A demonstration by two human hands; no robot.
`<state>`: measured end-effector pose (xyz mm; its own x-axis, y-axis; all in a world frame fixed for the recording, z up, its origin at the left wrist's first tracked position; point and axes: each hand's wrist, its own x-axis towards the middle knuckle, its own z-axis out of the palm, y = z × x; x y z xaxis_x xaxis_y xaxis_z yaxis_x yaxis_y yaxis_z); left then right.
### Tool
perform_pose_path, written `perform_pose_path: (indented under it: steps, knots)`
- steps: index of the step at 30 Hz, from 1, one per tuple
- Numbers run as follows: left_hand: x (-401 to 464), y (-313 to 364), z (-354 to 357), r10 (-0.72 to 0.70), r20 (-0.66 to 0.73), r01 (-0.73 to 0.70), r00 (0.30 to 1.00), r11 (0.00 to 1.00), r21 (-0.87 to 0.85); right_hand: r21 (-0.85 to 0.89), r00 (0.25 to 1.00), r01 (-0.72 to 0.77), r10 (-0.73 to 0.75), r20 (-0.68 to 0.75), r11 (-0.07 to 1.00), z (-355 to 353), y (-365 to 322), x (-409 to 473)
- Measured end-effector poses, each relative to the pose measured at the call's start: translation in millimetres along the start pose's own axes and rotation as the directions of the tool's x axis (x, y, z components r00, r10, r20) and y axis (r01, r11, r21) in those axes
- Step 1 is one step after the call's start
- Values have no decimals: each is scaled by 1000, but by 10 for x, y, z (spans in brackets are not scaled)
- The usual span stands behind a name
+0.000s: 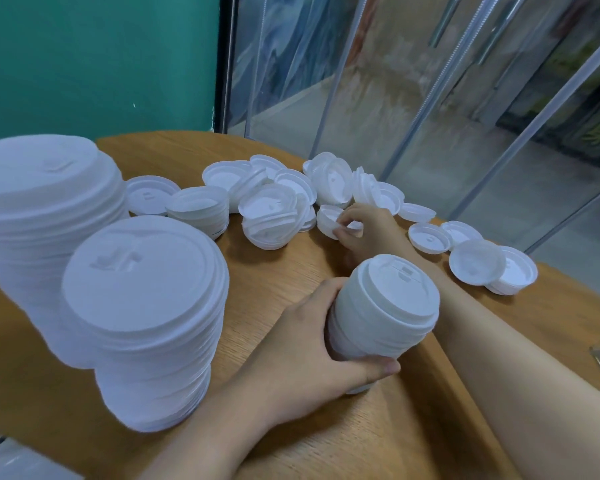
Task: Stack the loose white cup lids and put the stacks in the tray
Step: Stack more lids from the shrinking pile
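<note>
At table centre, mid-stacking: left hand [302,344] wrapped round the short lid stack [381,313], right hand [364,226] at one o'clock pinching a loose lid [329,220] off the pile; next, probably seating it squarely on top; tray unseen.

Both forearms bare up to frame edge, no sleeves visible. Left hand [312,344] & right hand [368,230]: no rings, watch or gloves; nails short, unpainted where visible.
</note>
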<state>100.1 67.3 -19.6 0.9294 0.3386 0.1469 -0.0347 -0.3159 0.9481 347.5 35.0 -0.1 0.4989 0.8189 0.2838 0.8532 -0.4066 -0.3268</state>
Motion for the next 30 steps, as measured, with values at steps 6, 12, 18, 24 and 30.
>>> perform_pose_path:
  steps: [6,12,18,24,30]
  knots:
    - [-36,-25,1,10,4,-10,1000,1000,-28,134,991,-122,129,-43,983,-218,-48,-131]
    - [-163,-32,-39,1,-14,-2,1000,999,-49,305,964,-226,257,-67,925,-721,-316,-422]
    - [-378,30,-105,-18,-28,16,999,996,-90,524,928,-213,339,-156,825,-1242,-803,-922]
    - [-607,104,-167,-39,-28,36,999,995,-90,705,957,-217,289,18,675,-1375,-1325,-1462]
    - [-858,163,-190,-61,-31,59,998,996,-67,587,959,-249,283,35,771,-1192,-1580,-1706]
